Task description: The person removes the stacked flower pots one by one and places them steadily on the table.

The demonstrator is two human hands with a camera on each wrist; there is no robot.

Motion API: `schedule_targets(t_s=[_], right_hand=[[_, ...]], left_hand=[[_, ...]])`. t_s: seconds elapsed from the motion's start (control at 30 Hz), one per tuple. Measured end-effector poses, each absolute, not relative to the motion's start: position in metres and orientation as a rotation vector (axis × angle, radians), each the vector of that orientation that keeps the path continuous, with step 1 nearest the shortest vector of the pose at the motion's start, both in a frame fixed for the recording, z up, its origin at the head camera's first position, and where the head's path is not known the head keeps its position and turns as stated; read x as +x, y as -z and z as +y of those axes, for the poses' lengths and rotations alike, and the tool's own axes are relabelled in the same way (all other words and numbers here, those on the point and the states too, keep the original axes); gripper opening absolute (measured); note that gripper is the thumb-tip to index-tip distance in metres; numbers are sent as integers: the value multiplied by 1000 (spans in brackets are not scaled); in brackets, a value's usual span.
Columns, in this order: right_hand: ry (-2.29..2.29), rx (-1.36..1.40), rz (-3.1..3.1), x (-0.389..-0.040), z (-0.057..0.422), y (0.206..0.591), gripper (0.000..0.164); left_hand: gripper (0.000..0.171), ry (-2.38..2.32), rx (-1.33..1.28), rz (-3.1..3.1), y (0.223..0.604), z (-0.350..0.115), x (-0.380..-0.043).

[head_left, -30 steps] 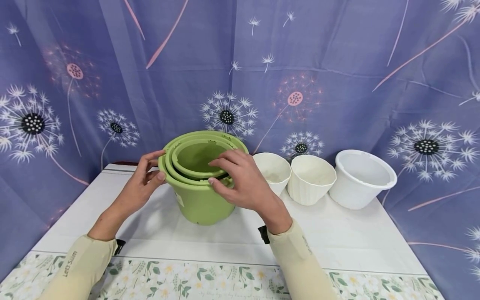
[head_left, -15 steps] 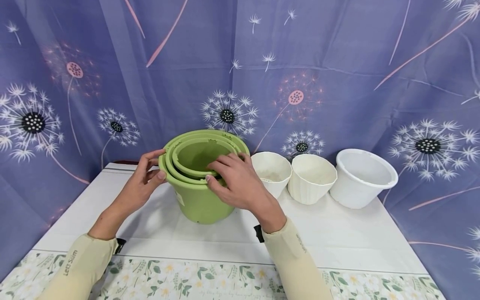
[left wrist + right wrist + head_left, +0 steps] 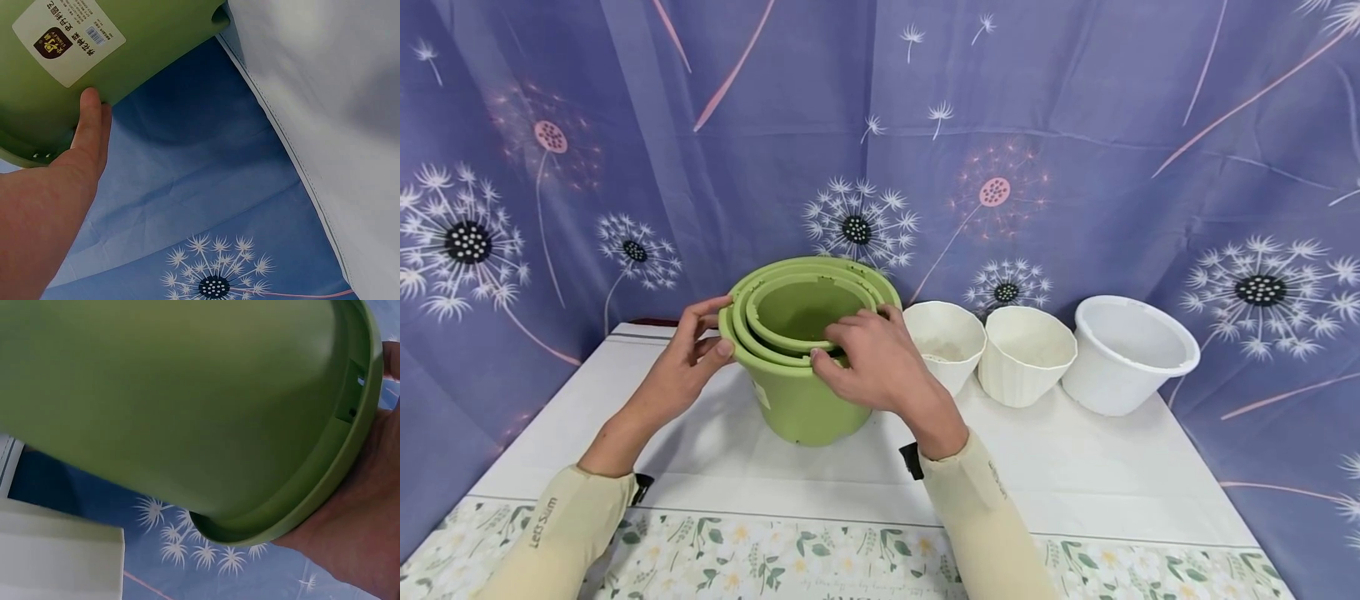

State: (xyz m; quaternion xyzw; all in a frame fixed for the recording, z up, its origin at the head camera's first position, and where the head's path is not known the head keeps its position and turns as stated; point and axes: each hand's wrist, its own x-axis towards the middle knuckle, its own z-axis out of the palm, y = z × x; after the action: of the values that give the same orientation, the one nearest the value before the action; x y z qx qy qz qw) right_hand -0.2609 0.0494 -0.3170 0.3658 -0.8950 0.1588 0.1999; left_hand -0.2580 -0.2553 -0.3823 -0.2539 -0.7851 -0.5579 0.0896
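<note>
Three green flowerpots stand nested upright on the table. The large flowerpot [image 3: 805, 408] is outermost, and the small flowerpot [image 3: 797, 304] sits inside a middle one [image 3: 739, 329]. My left hand [image 3: 677, 367] grips the large pot's rim at the left, thumb in front; the left wrist view shows fingers along its wall below a white label [image 3: 69, 40]. My right hand [image 3: 880, 358] pinches the small pot's near right rim, fingers dipping inside and thumb outside. In the right wrist view, the large pot's wall [image 3: 187, 394] hides those fingertips, with the hand [image 3: 356, 531] behind the rim.
Right of the green pots stand two cream fluted pots [image 3: 951, 371] [image 3: 1021, 367] and a white round pot [image 3: 1112, 383], in a row. The nearest cream pot is close beside my right hand. A purple dandelion curtain [image 3: 760, 167] hangs behind the white-covered table [image 3: 715, 467].
My right hand has moved slightly left, its fingers curling further over the small flowerpot's rim. The left hand keeps its grip, and the pots stay nested in place.
</note>
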Motion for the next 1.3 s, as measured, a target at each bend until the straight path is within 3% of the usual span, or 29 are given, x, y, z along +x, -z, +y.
schedule_targets(t_s=[0.9, 1.3], right_hand=[[-498, 1041, -2592, -262, 45, 307, 43], [-538, 1095, -2450, -260, 45, 310, 36]], left_hand=[[58, 1666, -763, -2322, 382, -255, -258], [57, 1667, -757, -2324, 382, -255, -258]])
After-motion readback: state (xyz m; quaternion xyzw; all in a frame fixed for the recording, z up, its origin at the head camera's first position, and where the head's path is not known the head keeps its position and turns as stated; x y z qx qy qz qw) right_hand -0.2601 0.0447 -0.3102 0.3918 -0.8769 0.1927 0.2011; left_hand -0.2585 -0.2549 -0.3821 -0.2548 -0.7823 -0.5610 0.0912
